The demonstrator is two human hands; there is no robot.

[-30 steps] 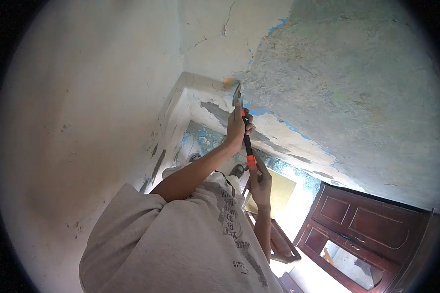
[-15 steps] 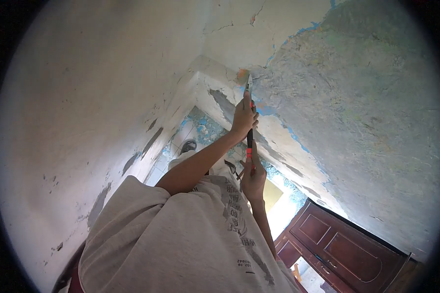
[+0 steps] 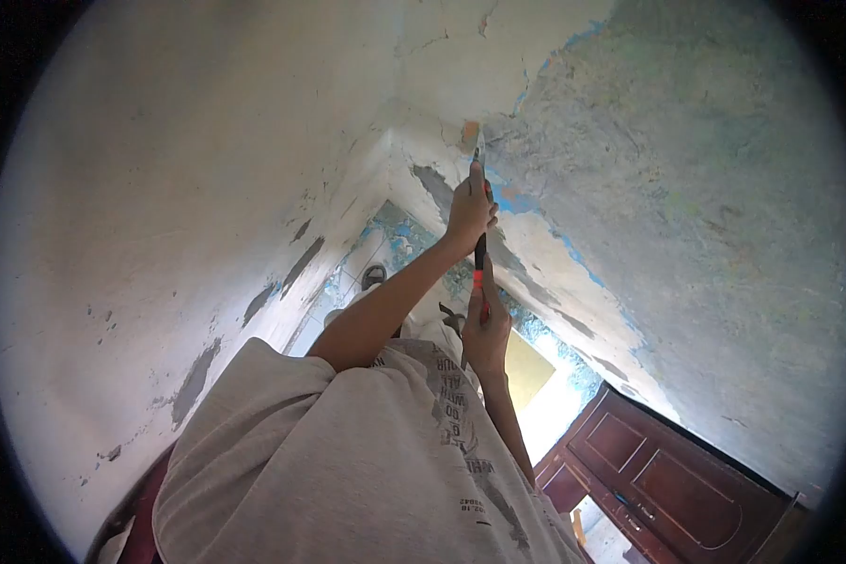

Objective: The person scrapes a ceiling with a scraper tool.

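Observation:
A long-handled scraper (image 3: 480, 246), black and red with a metal blade, stands nearly upright in the view, its tip at the wall (image 3: 611, 169) beside a small orange patch (image 3: 470, 132). My left hand (image 3: 470, 211) is wrapped round the upper handle, just below the blade. Lower down, my right hand (image 3: 486, 331) grips the red and black end of the handle. Right of the blade the wall is bare and grey, edged by flaking blue and cream paint.
A cream wall (image 3: 179, 169) with grey chipped patches rises on the left. Paint flakes lie on the tiled floor (image 3: 395, 235) near a shoe (image 3: 373, 275). At the lower right is a dark red panelled wooden door (image 3: 667, 479), with a yellow sheet (image 3: 528, 371) nearer the centre.
The view has shifted slightly. Both hands still hold the scraper, and its blade remains close to the orange patch.

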